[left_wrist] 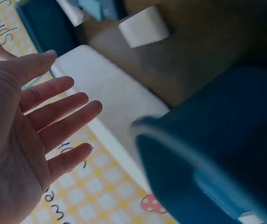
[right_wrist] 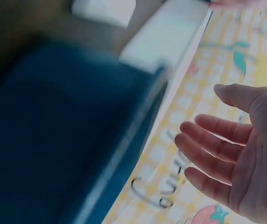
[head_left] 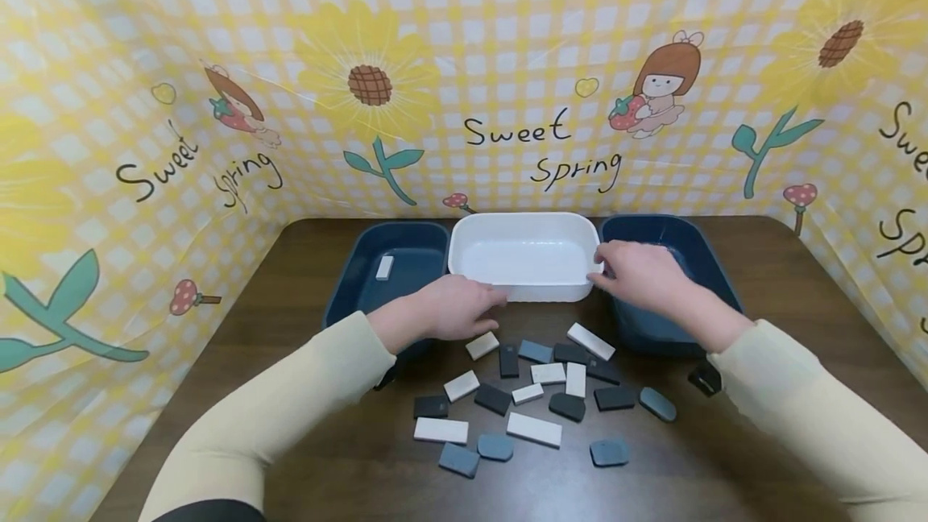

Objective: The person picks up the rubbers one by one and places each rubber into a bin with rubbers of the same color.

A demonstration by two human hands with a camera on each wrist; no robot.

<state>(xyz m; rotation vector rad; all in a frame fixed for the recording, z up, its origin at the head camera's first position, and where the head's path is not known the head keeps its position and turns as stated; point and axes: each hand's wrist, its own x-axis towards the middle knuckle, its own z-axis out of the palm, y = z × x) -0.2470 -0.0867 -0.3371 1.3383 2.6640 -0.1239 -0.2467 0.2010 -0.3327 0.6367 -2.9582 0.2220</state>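
Loosely spread | left hand point(head_left: 457, 308) | right hand point(head_left: 644, 272) | near white tray point(head_left: 525, 263)

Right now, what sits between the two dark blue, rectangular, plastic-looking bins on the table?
A white, rounded-rectangular, plastic-looking tray sits between the left bin and the right bin; the head view shows it.

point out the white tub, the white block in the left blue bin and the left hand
White tub point(head_left: 551, 293): head view, outer front wall.
White block point(head_left: 385, 267): head view, visible broad face.
Left hand point(head_left: 453, 307): head view, back of the hand.
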